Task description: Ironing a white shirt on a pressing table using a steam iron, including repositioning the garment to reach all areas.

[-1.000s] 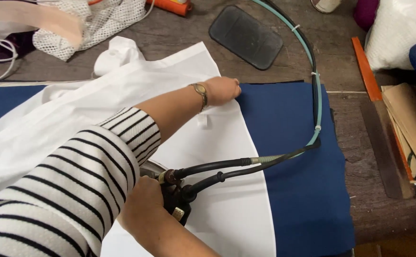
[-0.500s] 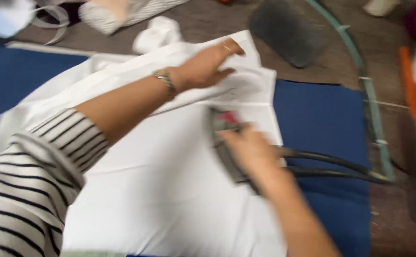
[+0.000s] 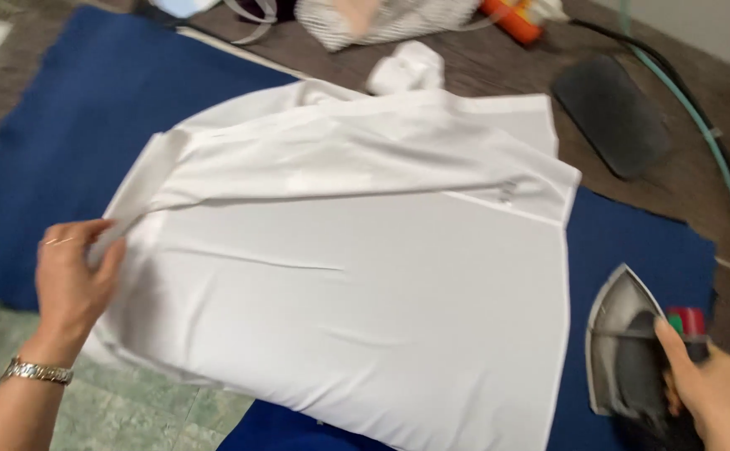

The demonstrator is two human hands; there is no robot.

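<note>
So the white garment (image 3: 356,284) is spread flat over a blue cloth (image 3: 73,142) that covers most of the desk (image 3: 482,75), and it takes up pretty much the whole middle of the view. One long fold runs across its upper part, and the top edge is a bit bunched near a small wad of white fabric (image 3: 406,68).

Left hand (image 3: 73,280) comes in from the lower left, forearm angled up and in, a metal watch (image 3: 37,372) on the wrist and a thin ring on one finger. Its fingers (image 3: 102,250) are curled and pinching the left edge of the garment, pulling a corner of it up off the cloth a little, so you get a taut crease running from the grip toward the right.

Right hand (image 3: 711,388) is down in the lower right corner, wrapped around the handle of an iron (image 3: 623,347). Fingers closed tight on the handle, thumb lying along the top next to a red and green knob. The iron sits on the blue cloth just beside the garment's right edge, pointed tip facing up and away, not on the white fabric.

Further back there's a dark flat pad (image 3: 611,113) on the desk and a green hose (image 3: 707,142) with a dark cable curving down the right side.
</note>
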